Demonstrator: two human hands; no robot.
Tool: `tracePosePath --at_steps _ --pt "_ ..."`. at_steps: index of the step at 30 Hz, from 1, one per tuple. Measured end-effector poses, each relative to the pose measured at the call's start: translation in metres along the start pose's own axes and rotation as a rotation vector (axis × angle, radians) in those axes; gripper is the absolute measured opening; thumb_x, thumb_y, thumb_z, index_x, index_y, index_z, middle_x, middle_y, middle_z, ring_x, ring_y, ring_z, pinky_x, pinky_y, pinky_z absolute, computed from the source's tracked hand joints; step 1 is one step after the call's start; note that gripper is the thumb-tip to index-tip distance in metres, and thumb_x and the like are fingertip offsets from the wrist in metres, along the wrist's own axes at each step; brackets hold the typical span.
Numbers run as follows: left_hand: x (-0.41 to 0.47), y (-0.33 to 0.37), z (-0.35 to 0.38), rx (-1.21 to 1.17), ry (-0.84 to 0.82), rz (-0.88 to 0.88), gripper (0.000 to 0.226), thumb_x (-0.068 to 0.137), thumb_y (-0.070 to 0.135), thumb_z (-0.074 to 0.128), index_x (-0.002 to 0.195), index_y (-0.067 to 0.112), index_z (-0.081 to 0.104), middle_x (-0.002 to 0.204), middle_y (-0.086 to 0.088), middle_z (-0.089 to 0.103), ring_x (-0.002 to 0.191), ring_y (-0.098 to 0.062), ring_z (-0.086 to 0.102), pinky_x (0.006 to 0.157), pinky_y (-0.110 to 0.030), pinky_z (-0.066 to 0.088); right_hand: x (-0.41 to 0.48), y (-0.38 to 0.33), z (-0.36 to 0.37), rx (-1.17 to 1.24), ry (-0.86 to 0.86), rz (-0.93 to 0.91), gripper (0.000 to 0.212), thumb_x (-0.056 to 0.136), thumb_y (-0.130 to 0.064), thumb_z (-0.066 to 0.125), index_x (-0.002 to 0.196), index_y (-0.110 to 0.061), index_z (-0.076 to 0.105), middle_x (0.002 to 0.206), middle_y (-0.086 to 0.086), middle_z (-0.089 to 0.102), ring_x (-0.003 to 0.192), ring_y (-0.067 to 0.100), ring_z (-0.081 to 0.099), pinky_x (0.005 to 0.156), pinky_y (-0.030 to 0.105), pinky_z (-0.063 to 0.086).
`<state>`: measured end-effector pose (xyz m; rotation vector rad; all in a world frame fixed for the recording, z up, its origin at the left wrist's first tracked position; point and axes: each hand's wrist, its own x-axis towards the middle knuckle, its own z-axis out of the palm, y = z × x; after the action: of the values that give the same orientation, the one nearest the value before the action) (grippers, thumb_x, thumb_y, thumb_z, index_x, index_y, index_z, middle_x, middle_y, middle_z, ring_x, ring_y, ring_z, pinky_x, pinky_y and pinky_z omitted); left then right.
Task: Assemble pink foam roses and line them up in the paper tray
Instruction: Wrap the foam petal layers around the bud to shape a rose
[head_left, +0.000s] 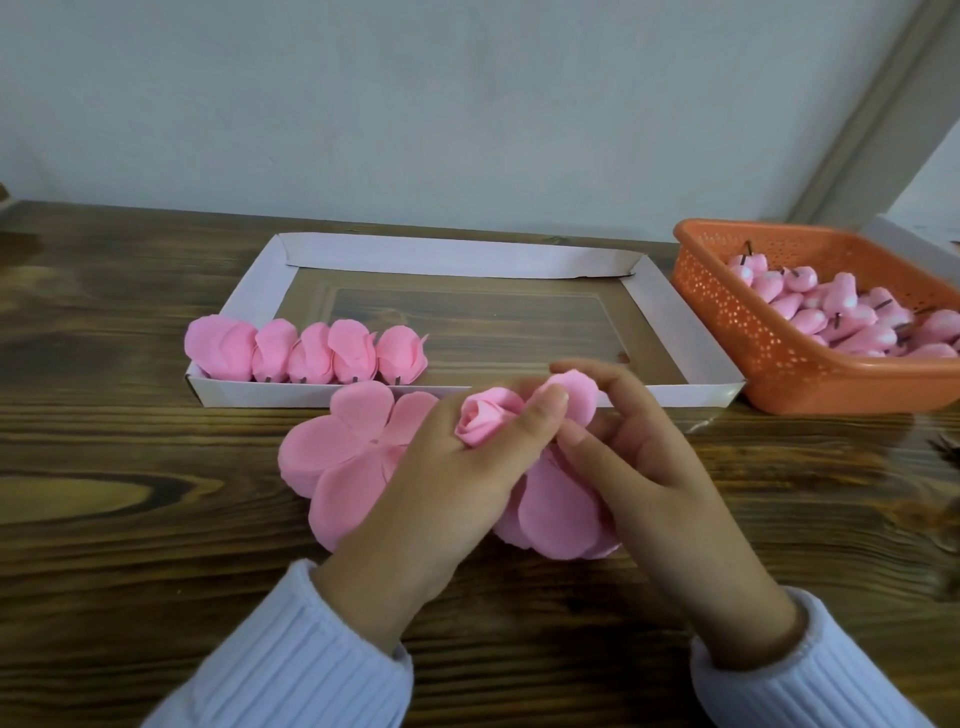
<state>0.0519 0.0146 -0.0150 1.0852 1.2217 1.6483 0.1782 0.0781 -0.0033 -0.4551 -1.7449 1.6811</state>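
Left hand (457, 467): grip closed round pink rose bud (485, 423), bud tip poking up between curled fingers, above worktop (130, 545) just in front of paper tray (467, 254). Right hand (639, 457): grip narrow, forefinger and thumb pinching one upturned petal (576, 397) beside bud. Further loose petals (556, 509) hanging beneath both hands. Flat petal sheet (343, 447) on worktop, left of hands. Five finished roses (306, 353) in row, tray's near-left corner. Orange basket (779, 358) of buds (841, 312) at right.
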Motion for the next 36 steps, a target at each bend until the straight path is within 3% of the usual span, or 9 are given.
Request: tracePosePath --at_steps 3,8,10,13,20,26,29,32,36 --pt "0.000 0.001 0.003 0.012 0.019 0.002 0.038 0.076 0.050 0.063 0.093 0.020 0.077 0.093 -0.015 0.073 0.096 -0.034 0.068 0.090 -0.054 0.052 0.000 0.003 0.000 -0.237 0.143 -0.102 0.025 0.085 -0.029 0.058 0.109 -0.020 0.053 0.083 -0.001 0.075 0.075 0.014 0.072 0.060 0.027 0.056" --pt "-0.001 0.001 0.004 0.069 -0.014 0.101 0.017 0.088 0.031 0.064 0.079 0.022 0.074 0.069 0.012 0.069 0.070 0.001 0.064 0.065 -0.014 0.048 0.001 0.008 -0.003 -0.474 0.337 -0.316 0.021 0.084 -0.027 0.074 0.099 -0.021 0.061 0.082 -0.010 0.073 0.077 0.010 0.070 0.067 0.027 0.055" --pt "-0.003 0.003 0.006 0.116 -0.020 0.142 0.021 0.091 0.022 0.060 0.075 0.026 0.073 0.061 0.019 0.064 0.061 0.008 0.059 0.058 -0.006 0.043 0.001 0.008 -0.004 -0.535 0.355 -0.384 0.015 0.081 -0.026 0.072 0.093 -0.018 0.067 0.084 -0.012 0.071 0.078 0.010 0.068 0.069 0.023 0.052" --pt "-0.005 0.005 0.008 0.202 -0.051 0.165 0.035 0.092 0.020 0.062 0.064 0.040 0.068 0.050 0.027 0.056 0.051 0.013 0.054 0.050 0.001 0.035 0.000 0.009 -0.005 -0.536 0.348 -0.377 0.017 0.080 -0.029 0.067 0.090 -0.016 0.071 0.083 -0.008 0.071 0.080 0.016 0.066 0.070 0.032 0.053" --pt "-0.004 0.003 0.004 0.156 -0.163 0.061 0.006 0.079 0.040 0.069 0.082 0.038 0.073 0.076 0.018 0.070 0.079 0.004 0.065 0.069 -0.013 0.048 -0.001 0.008 -0.006 -0.477 0.285 -0.376 0.012 0.076 -0.022 0.075 0.084 -0.015 0.071 0.079 -0.003 0.069 0.078 0.020 0.065 0.069 0.035 0.052" --pt "-0.004 0.003 0.007 0.223 -0.185 0.070 0.036 0.077 0.049 0.059 0.093 0.020 0.071 0.089 -0.022 0.072 0.089 -0.025 0.068 0.081 -0.033 0.054 0.000 0.007 -0.004 -0.406 0.269 -0.371 0.017 0.074 -0.016 0.078 0.088 -0.018 0.068 0.080 -0.011 0.072 0.077 0.009 0.069 0.072 0.020 0.051" --pt "-0.004 0.002 0.006 0.120 -0.116 0.054 0.023 0.079 0.048 0.059 0.079 0.030 0.074 0.075 0.003 0.073 0.077 -0.008 0.069 0.070 -0.021 0.053 0.001 0.007 -0.003 -0.302 0.262 -0.357 0.017 0.081 -0.018 0.070 0.097 -0.018 0.065 0.090 -0.007 0.072 0.083 0.012 0.067 0.074 0.024 0.051" --pt "-0.003 0.003 0.007 -0.005 -0.014 0.028 0.024 0.084 0.043 0.064 0.076 0.023 0.075 0.073 -0.006 0.074 0.074 -0.017 0.072 0.068 -0.032 0.059 0.003 0.007 -0.004 -0.172 0.250 -0.308 0.029 0.082 -0.025 0.061 0.110 -0.017 0.058 0.106 -0.004 0.066 0.096 0.012 0.063 0.078 0.023 0.051" --pt "0.005 0.004 0.006 -0.381 0.182 -0.084 0.030 0.074 0.042 0.066 0.056 0.018 0.067 0.068 -0.003 0.068 0.073 -0.017 0.070 0.073 -0.034 0.060 0.001 0.009 -0.002 -0.180 0.180 -0.207 0.037 0.076 -0.033 0.064 0.107 -0.015 0.056 0.100 -0.005 0.068 0.092 0.011 0.067 0.076 0.020 0.051"
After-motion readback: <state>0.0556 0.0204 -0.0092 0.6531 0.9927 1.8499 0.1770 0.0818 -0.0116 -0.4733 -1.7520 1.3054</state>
